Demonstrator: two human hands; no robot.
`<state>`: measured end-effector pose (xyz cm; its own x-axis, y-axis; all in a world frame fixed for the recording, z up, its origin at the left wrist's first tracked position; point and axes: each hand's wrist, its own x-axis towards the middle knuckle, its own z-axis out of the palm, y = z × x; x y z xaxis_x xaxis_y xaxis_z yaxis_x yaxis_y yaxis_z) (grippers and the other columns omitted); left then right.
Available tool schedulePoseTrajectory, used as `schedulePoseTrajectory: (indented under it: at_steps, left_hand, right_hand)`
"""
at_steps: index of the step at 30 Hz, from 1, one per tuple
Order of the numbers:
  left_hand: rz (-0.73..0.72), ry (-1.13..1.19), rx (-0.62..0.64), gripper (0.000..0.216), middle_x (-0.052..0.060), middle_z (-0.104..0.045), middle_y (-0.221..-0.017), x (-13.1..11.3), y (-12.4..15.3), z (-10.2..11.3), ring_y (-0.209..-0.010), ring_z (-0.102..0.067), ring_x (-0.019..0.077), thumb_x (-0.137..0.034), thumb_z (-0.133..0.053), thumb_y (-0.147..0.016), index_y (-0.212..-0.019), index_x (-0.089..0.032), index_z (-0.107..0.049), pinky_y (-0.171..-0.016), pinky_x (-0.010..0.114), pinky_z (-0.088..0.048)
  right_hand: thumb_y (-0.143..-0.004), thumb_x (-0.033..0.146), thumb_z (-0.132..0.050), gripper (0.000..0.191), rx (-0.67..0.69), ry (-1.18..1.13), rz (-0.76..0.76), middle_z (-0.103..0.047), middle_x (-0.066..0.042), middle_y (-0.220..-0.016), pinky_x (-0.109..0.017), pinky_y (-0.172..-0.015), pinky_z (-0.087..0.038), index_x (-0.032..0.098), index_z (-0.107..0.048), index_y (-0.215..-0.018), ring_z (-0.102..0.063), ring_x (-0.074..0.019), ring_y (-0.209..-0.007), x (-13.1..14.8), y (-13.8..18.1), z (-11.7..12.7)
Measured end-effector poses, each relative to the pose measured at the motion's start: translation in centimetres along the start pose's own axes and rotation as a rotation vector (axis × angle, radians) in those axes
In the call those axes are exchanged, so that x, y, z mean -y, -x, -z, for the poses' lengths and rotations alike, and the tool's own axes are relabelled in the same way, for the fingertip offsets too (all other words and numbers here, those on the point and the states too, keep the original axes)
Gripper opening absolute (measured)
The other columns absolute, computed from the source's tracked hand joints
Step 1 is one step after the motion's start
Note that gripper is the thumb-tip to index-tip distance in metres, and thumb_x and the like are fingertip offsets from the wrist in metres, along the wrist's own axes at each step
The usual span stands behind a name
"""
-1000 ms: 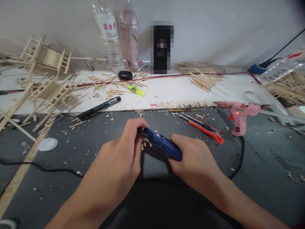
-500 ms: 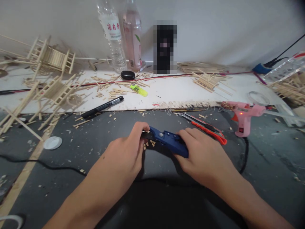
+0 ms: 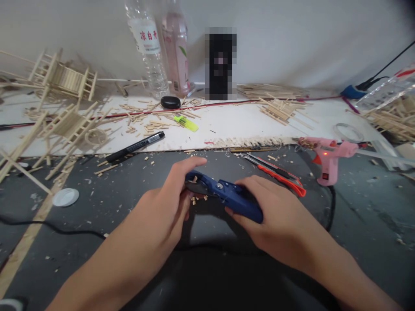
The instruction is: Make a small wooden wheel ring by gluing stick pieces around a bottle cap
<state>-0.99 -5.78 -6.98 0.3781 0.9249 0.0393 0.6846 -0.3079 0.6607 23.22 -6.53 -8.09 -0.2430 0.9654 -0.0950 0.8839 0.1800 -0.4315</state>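
Note:
My right hand (image 3: 272, 211) is wrapped around the handles of blue hand cutters (image 3: 241, 201), whose dark blade and hooked jaw point left. The jaws are parted, and a small pale wooden bit (image 3: 195, 178) shows between them. Beside the jaws is my left hand (image 3: 165, 198), its upper finger stretched out above them and its lower fingers curled. What those curled fingers hold, if anything, is hidden. Short cut wooden pieces (image 3: 194, 201) lie on the dark table just under the cutters.
Beyond my hands lie a black marker (image 3: 135, 147), a red utility knife (image 3: 275, 175) and a pink glue gun (image 3: 328, 160) with its light on. Wooden stick models (image 3: 66, 82), loose sticks, a yellow-green highlighter (image 3: 186, 122) and two bottles (image 3: 147, 52) stand or lie farther back.
My left upper finger has lifted and straightened away from the jaws. The cutters' jaws have opened wider, and the handle end has dropped slightly to the right.

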Motion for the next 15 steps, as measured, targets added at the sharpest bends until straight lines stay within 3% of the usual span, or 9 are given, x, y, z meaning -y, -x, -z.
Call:
schedulePoseTrajectory:
  at_steps: [6, 15]
  left_hand:
    - [-0.014, -0.012, -0.105, 0.042, -0.011, -0.064, -0.069, -0.67, 0.07, 0.08, -0.053, -0.064, 0.0064, -0.023, -0.044, -0.107, -0.144, -0.041, -0.040, -0.054, 0.008, -0.047]
    - [-0.002, -0.053, -0.116, 0.025, -0.014, -0.062, -0.066, -0.93, 0.14, 0.18, -0.050, -0.061, 0.0039, -0.019, -0.046, -0.105, -0.121, -0.037, -0.046, -0.051, 0.007, -0.041]
  right_hand:
    - [-0.090, 0.035, -0.063, 0.013, 0.030, -0.077, -0.027, -0.066, 0.001, -0.082, -0.032, -0.063, -0.032, 0.025, -0.058, -0.084, -0.057, -0.0196, -0.069, 0.88, 0.18, 0.34]
    - [-0.089, 0.032, -0.063, 0.012, 0.005, -0.048, 0.018, -0.065, 0.000, -0.083, -0.031, -0.063, -0.029, 0.024, -0.056, -0.083, -0.053, -0.0184, -0.067, 0.65, 0.18, -0.05]
